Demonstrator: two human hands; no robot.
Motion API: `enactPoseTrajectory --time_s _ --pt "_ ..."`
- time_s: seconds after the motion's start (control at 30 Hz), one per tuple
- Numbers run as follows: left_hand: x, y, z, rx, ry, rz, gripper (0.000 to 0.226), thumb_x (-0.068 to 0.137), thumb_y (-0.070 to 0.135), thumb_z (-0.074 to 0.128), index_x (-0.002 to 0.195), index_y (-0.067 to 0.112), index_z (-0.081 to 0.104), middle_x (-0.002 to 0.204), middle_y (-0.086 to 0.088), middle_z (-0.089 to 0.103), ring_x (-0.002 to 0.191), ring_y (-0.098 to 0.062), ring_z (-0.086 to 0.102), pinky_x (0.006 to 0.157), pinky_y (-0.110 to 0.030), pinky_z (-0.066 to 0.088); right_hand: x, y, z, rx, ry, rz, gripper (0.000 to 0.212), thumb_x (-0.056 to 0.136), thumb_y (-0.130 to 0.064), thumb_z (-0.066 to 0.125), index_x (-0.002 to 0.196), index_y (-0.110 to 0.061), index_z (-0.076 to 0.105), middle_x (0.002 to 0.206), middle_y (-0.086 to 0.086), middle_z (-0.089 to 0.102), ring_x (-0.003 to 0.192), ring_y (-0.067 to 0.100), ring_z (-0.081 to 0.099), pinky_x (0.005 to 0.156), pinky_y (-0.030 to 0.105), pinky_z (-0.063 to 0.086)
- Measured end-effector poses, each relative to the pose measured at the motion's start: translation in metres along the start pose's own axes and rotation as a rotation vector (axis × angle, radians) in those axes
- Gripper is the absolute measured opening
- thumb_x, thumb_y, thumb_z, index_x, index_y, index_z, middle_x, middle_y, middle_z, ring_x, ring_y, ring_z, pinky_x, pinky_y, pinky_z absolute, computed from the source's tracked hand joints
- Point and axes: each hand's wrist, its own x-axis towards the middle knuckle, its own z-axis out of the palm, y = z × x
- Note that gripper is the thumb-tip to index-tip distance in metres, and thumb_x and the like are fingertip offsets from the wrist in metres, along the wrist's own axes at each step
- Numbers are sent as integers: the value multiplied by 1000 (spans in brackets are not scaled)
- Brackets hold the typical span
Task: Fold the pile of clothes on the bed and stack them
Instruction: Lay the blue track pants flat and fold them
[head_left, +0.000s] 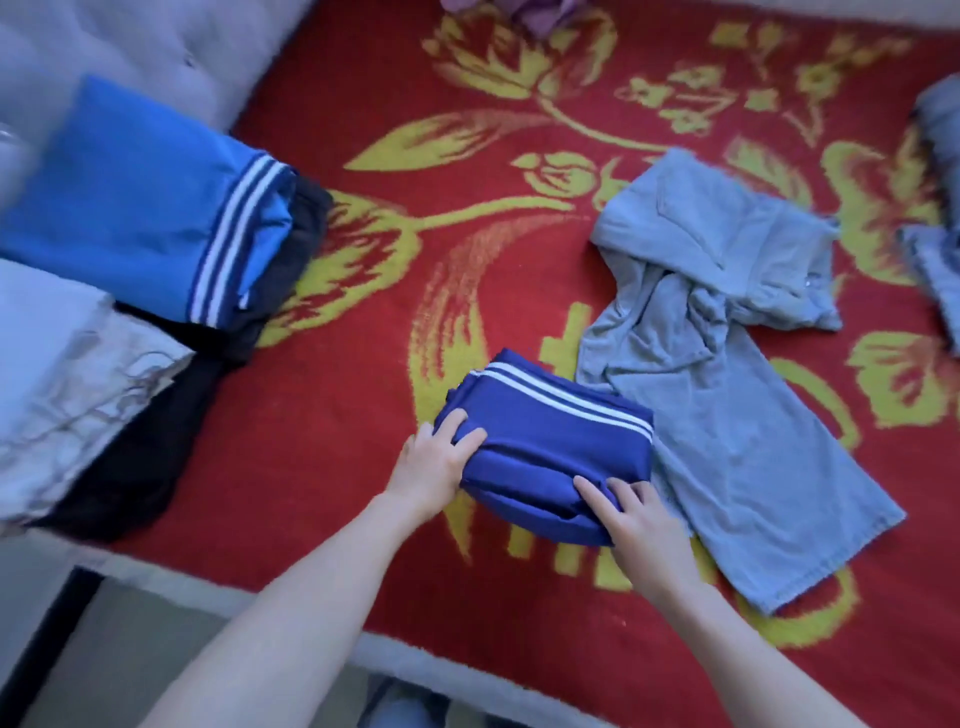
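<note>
A folded dark blue garment with white stripes (550, 441) lies on the red and yellow blanket (363, 389) near the bed's front edge. My left hand (434, 465) grips its left end, thumb on top. My right hand (636, 525) grips its near right corner, fingers curled over the fold. At the left stands a stack of folded clothes: a bright blue striped piece (140, 202) on top of dark ones (306, 228), with a pale grey and white folded pile (67, 374) beside it. An unfolded light blue garment (727, 364) lies crumpled just right of my hands.
More light blue cloth (935, 208) lies at the right edge. A purple garment (530, 13) shows at the top. A grey tufted headboard (156, 41) rises at the upper left. The bed's near edge and the floor (156, 649) lie below my arms.
</note>
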Motion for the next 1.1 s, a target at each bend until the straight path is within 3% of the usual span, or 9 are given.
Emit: enactPoseTrajectory --time_s 0.23,0.27,0.33,0.4,0.6,0.9,1.1 --pt "-97 -46 -77 -24 113 -383 95 20 11 86 106 26 47 103 -7 66 51 -23 55 44 -26 50 75 -75 -58 -87 49 -412 65 60 -12 55 123 -24 44 81 2 62 71 24 48 38 25 45" --pt "-110 -51 -87 -27 129 -427 96 19 12 87 105 26 47 102 -7 66 50 -22 55 44 -25 50 81 -90 -65 -89 35 -460 67 58 -13 60 122 -24 44 81 2 63 71 24 50 38 24 44" --pt "-136 -59 -104 -25 155 -507 98 16 14 87 104 27 47 100 -5 66 49 -21 55 43 -25 49 89 -119 -80 -102 -53 -533 89 40 -13 79 121 -23 45 82 1 64 66 23 56 38 23 44" --pt "-154 -63 -114 -23 173 -562 99 14 14 87 103 27 47 99 -4 66 48 -20 55 43 -26 48 95 -138 -88 -117 -99 -555 98 31 -12 84 121 -23 45 82 1 64 64 22 59 38 22 45" --pt "-195 -66 -141 -34 234 -693 96 18 -1 81 104 25 47 98 -7 66 48 -22 56 41 -30 50 104 -182 -117 -168 -204 -615 98 32 -11 86 120 -25 45 85 2 64 68 23 62 33 25 44" --pt "-206 -80 -158 -26 290 -777 90 22 -6 78 101 24 49 97 -10 66 47 -23 53 40 -31 48 123 -207 -129 -272 -260 -661 106 26 -14 89 120 -27 44 86 0 64 65 20 59 32 22 40" --pt "-214 -79 -149 -96 410 -956 95 21 -11 78 107 18 47 105 -20 61 53 -31 52 48 -35 49 179 -244 -141 -470 -192 -903 102 33 -20 91 123 -26 42 99 5 68 77 23 65 42 26 48"
